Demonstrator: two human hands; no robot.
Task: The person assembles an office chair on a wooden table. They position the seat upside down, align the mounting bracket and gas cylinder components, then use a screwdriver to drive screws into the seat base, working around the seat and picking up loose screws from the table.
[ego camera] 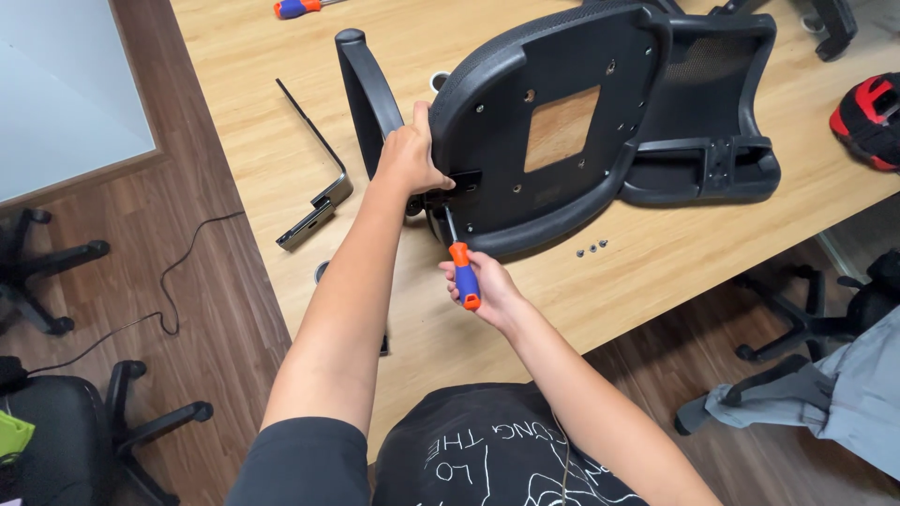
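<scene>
Upside down on the tabletop [281, 141]: stiff, bulky office chair seat [544, 122]. Left hand [410, 159], fingers wrapped over the armrest bracket [367, 94], steadying. Right hand [489, 292], fingers clamped round the orange-blue screwdriver [462, 267]. Probably awkward; best gripped by rigid rim.

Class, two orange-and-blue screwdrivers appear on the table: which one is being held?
The screwdriver in the right hand, its tip at the chair seat. The other screwdriver lies untouched at the table's far edge.
</scene>
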